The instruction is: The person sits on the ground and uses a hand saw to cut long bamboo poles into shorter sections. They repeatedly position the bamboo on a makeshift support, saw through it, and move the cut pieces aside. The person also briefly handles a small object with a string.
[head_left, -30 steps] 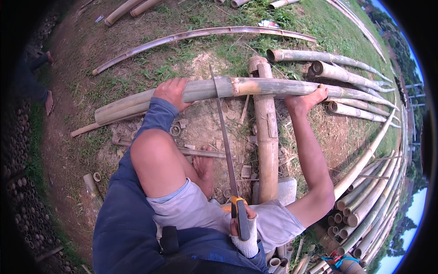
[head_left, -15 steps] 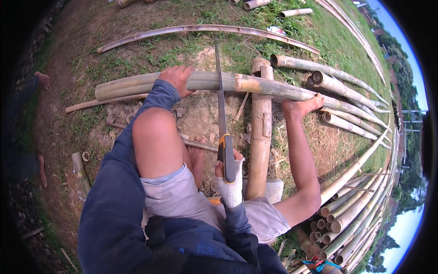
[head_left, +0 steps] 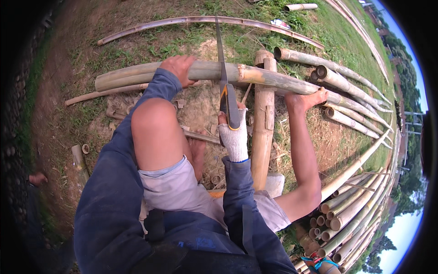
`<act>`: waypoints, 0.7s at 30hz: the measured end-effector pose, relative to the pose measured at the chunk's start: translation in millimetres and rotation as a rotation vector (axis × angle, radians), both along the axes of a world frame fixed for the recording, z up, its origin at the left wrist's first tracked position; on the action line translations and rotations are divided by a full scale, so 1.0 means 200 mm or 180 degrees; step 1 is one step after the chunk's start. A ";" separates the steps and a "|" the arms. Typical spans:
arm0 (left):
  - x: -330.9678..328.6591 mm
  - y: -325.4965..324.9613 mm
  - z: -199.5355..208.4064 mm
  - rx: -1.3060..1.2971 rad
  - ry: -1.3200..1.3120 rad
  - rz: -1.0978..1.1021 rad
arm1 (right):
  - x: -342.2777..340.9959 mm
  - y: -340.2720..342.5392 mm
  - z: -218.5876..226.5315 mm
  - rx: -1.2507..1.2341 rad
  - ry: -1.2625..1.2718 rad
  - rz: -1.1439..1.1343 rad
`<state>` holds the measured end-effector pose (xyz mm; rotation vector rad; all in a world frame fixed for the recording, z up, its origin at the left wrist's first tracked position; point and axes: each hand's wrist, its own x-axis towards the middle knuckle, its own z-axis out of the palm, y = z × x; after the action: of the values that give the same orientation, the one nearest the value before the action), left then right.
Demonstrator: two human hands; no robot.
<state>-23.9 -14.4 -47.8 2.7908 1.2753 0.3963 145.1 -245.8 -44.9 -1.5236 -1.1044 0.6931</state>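
Note:
A thick green-grey bamboo pole (head_left: 207, 71) lies across in front of me, over a bamboo post (head_left: 263, 137). My left hand (head_left: 179, 69) is wrapped over the pole from above, left of the blade. My right hand (head_left: 236, 137), in a white knit glove, grips the black and orange handle of a hand saw (head_left: 232, 107). The saw's long blade crosses the pole, its tip pointing away from me past the far side. How deep the blade has cut is hidden. My bare right foot (head_left: 305, 99) presses on the pole right of the post.
A split bamboo strip (head_left: 182, 20) lies on the grass beyond the pole. Cut bamboo poles (head_left: 340, 78) spread out at the right, with a stacked pile (head_left: 337, 222) nearer. A short bamboo piece (head_left: 80, 162) lies at the left. Another person's foot (head_left: 38, 179) shows at the far left.
My right hand has pushed the saw forward, so its handle is now close to the pole. My left hand keeps its hold. The other person's feet at the left have shifted.

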 end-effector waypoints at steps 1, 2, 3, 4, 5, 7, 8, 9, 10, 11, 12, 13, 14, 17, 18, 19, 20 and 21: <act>0.00 -0.01 0.01 -0.0028 -0.0011 -0.0011 | -0.01 -0.02 0.01 -0.0012 -0.0090 -0.0021; 0.00 0.00 0.01 -0.0024 -0.0050 -0.0026 | -0.02 -0.10 0.04 0.0172 -0.0252 0.0036; 0.00 0.00 0.02 -0.0138 0.0021 -0.0006 | -0.05 -0.21 0.06 -0.0069 -0.0311 -0.0073; 0.00 0.01 0.02 0.0104 -0.0067 0.0003 | -0.09 -0.38 0.11 -0.0221 -0.0392 -0.0071; 0.00 0.02 0.02 0.0151 -0.0026 0.0037 | -0.12 -0.56 0.16 -0.0661 -0.0340 -0.0124; 0.00 -0.01 -0.01 0.0063 0.0000 0.0023 | -0.19 -0.92 0.26 -0.0947 -0.0347 -0.0063; 0.00 0.00 -0.03 0.0074 -0.0038 0.0008 | -0.20 -1.06 0.29 -0.0791 -0.0247 0.0023; -0.01 0.01 -0.04 0.0126 -0.0112 -0.0013 | -0.21 -1.16 0.30 -0.0570 -0.0249 0.0082; -0.01 0.02 -0.05 0.0090 -0.0096 -0.0018 | -0.23 -1.25 0.33 -0.0891 -0.0221 0.0024; -0.01 0.02 -0.06 0.0095 -0.0111 -0.0027 | -0.24 -1.26 0.32 -0.0893 -0.0291 -0.0027; -0.01 0.03 -0.06 0.0129 -0.0123 -0.0040 | -0.22 -1.21 0.30 -0.0588 -0.0460 0.0030; -0.01 0.04 -0.06 0.0114 -0.0119 -0.0034 | -0.22 -1.13 0.29 -0.0821 -0.0558 -0.0041; -0.01 0.03 -0.06 0.0095 -0.0117 -0.0020 | -0.20 -0.99 0.25 -0.0867 -0.0688 -0.0089; -0.01 0.01 -0.05 0.0033 -0.0172 0.0006 | -0.08 -0.39 0.08 -0.0472 -0.0631 -0.0051; -0.02 -0.02 -0.05 -0.0032 -0.0189 -0.0006 | -0.07 -0.24 0.05 -0.0315 -0.0317 -0.0081; -0.02 -0.03 -0.04 -0.0023 -0.0198 0.0004 | -0.05 -0.12 0.03 -0.0301 0.0089 -0.0070; -0.02 -0.04 -0.04 -0.0013 -0.0206 0.0003 | -0.04 -0.07 0.03 -0.0246 0.0026 -0.0089; -0.02 -0.04 -0.04 0.0023 -0.0244 0.0017 | -0.04 -0.09 0.04 0.0061 -0.0071 -0.0076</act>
<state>-27.2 -23.3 -55.2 2.7496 1.2679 0.5038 137.8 -263.9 -36.4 -1.5293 -1.1049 0.6490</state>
